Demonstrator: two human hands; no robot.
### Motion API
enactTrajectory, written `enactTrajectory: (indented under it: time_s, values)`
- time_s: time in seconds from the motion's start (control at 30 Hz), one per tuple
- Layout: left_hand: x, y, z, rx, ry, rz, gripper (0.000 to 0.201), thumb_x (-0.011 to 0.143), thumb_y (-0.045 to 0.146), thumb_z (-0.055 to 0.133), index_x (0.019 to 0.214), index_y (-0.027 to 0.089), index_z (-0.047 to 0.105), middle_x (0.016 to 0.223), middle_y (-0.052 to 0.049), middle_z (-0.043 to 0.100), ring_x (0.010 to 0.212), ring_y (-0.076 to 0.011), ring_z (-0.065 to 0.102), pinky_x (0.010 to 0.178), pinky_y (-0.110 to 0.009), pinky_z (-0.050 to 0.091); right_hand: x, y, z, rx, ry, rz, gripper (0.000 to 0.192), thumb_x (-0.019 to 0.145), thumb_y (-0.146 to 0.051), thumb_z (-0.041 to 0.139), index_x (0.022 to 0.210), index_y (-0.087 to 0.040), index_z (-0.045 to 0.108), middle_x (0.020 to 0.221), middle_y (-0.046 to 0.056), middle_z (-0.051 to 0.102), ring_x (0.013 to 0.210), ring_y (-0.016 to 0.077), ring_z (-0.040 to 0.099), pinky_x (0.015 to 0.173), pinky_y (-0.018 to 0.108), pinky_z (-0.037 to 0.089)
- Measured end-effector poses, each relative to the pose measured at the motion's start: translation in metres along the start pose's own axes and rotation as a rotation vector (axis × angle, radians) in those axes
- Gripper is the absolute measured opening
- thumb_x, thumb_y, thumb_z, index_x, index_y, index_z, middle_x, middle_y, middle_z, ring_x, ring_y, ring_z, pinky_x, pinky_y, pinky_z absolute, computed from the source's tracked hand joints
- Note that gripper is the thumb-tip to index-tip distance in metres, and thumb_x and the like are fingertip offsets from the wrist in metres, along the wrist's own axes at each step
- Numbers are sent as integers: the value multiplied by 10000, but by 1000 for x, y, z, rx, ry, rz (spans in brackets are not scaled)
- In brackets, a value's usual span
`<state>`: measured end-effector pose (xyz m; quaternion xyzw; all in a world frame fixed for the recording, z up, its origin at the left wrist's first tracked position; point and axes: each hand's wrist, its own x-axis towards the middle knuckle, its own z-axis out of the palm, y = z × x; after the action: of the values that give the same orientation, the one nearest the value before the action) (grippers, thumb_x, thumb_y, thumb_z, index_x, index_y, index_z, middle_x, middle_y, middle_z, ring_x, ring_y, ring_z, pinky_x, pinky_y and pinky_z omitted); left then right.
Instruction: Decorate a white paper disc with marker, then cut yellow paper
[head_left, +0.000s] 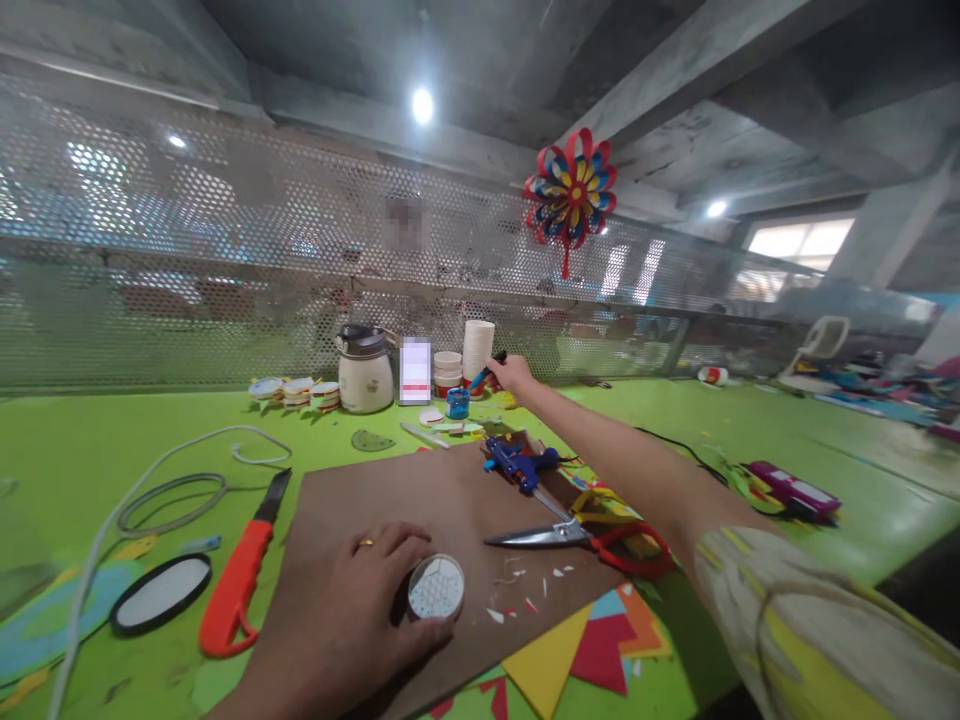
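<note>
My left hand (375,590) rests on the brown board (337,500), thumb and fingers curved round a small white disc (436,588) with a pattern of lines and dots on its face. At the far side of the table, my right hand (511,374) grips a blue marker pen (487,371) with a black end. Its lower tip points toward a small blue jar (457,403); whether it touches the jar I cannot tell. Large scissors (547,535) with red handles lie open on the board. Beyond them is a blue glue gun (521,462). White and red paper scraps (510,607) lie near the disc.
A red-orange utility knife (238,570), black oval ring (161,594) and white cable (142,490) lie left. Behind stand a cream jug (366,375), phone (415,370) and stacked paper cups (478,350). Coloured paper (551,660) lies in front; a purple box (793,490) sits right.
</note>
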<state>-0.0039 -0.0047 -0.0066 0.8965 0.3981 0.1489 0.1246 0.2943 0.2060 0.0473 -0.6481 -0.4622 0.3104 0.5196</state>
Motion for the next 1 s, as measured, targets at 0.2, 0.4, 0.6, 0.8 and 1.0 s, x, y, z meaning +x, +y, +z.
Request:
enactTrajectory:
  time_s: [0.2,0.4,0.6,0.8,1.0]
  values:
    - [0,5,-2,-24,-4,-20,402,750,466,675,1098,267,696,1257,-78,647,1130,-311,589,993,-442,448,5,7,15,-1,31,21,326,964,-328,609,1249,-171,590,1249,100,615,1034,234,645,860,437,560]
    - [0,4,-1,-36,-11,-9,387,754,461,675,1085,263,700,1261,-82,644,1127,-311,588,1003,-448,439,12,6,9,11,58,50,339,960,-330,615,1253,-161,587,1244,103,616,1032,237,646,857,439,561]
    - [0,2,1,-17,0,-7,387,761,474,671,1086,266,695,1261,-75,641,1117,-306,593,982,-443,450,-1,-15,-13,51,89,12,336,959,-326,617,1251,-162,588,1244,101,616,1034,238,646,858,440,561]
    - [2,11,-4,-4,-35,18,408,794,468,656,1124,228,673,1264,-90,637,1130,-301,580,1016,-454,415,-66,-35,-35,137,39,-47,267,977,-338,589,1158,-143,614,1075,70,660,855,178,664,731,350,574]
    - [8,11,-3,-7,-79,30,454,805,517,637,1123,194,659,1275,-108,618,1138,-330,572,1006,-489,401,-182,-33,-66,286,-186,-132,235,1017,-220,422,967,-172,647,672,3,631,575,107,596,550,220,488]
